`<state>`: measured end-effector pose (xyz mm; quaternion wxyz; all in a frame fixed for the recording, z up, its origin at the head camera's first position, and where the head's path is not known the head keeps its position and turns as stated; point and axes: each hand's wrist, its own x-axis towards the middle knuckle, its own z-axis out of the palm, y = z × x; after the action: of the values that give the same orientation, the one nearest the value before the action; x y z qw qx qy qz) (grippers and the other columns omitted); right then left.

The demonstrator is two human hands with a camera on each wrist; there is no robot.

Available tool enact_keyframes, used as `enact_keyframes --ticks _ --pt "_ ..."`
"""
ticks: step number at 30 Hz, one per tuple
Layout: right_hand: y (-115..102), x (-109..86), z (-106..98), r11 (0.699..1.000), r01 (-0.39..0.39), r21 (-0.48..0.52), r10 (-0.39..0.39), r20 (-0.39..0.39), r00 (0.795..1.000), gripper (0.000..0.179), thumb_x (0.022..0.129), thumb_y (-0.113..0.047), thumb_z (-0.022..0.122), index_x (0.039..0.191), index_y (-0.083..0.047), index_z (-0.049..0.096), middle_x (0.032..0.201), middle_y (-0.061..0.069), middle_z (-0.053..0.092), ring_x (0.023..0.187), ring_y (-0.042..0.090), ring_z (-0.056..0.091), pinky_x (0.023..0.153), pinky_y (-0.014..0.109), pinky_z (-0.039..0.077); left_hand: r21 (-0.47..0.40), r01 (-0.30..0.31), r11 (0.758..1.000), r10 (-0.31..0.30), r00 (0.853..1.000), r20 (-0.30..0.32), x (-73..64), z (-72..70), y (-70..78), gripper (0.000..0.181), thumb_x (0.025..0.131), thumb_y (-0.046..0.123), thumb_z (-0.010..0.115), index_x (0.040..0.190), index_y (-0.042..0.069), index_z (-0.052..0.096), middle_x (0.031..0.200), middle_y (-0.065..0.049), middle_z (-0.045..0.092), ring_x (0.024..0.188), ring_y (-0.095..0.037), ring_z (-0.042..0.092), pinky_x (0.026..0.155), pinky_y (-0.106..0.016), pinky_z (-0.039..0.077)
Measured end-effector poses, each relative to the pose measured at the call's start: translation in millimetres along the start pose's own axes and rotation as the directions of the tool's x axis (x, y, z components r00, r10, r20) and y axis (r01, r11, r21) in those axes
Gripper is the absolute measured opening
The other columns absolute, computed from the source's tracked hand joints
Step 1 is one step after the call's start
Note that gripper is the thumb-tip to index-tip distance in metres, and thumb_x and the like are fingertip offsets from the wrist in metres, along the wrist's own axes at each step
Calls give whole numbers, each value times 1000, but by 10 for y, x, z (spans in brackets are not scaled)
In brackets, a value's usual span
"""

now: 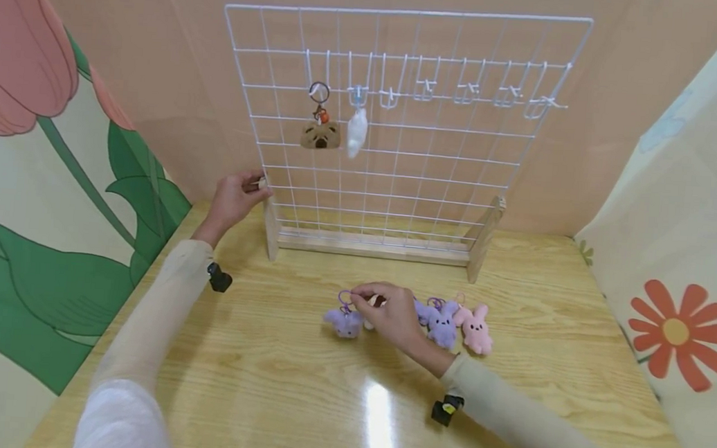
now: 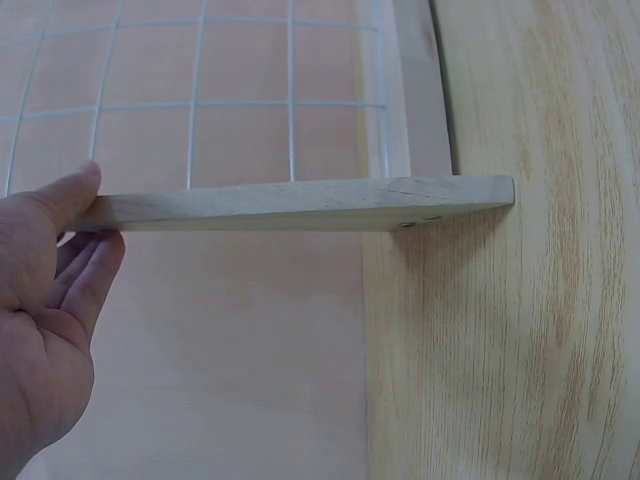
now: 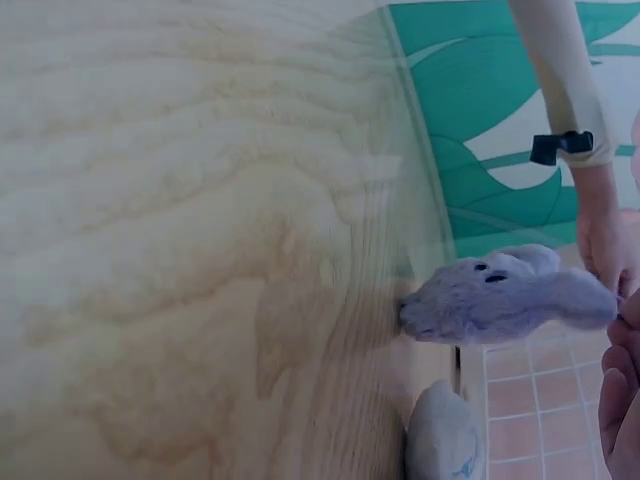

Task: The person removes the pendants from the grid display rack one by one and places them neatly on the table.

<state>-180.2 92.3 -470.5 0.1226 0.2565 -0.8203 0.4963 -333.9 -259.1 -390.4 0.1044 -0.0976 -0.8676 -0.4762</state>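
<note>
My left hand (image 1: 233,203) grips the upper end of the left wooden leg (image 2: 300,205) of a white wire grid rack (image 1: 411,12), thumb on one side and fingers on the other. Over the table, my right hand (image 1: 394,318) pinches the purple ring (image 1: 344,296) of a purple plush keychain (image 1: 345,322). In the right wrist view that plush (image 3: 510,295) hangs from the fingertips, its lower end close to the wood. A whitish plush (image 3: 445,435) lies beside it, mostly hidden behind the right hand in the head view.
A brown bear-face keychain (image 1: 321,136) and a white plush keychain (image 1: 356,133) hang on the rack's left hooks. Several white hooks (image 1: 426,88) to their right carry nothing. Right of my right hand lie a purple rabbit plush (image 1: 443,326) and a pink one (image 1: 478,329).
</note>
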Motion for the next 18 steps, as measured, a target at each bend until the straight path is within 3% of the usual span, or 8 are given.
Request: enact_keyframes --ticks 6,18 --pt "95 89 15 998 8 -61 -7 5 1000 5 92 -14 78 95 -13 82 87 -4 78 68 7 66 58 22 58 10 10 1000 -10 1000 4 -4 -3 13 52 97 18 74 140 -6 57 136 -25 62 123 -37 64 100 -46 57" --pt "241 201 62 995 -22 -100 22 2 1000 5 93 -17 78 94 -14 82 85 -7 77 73 6 65 59 21 56 13 -1 1000 1 1000 -4 4 0 -8 50 97 15 74 139 -6 58 135 -26 63 123 -38 64 99 -47 57"
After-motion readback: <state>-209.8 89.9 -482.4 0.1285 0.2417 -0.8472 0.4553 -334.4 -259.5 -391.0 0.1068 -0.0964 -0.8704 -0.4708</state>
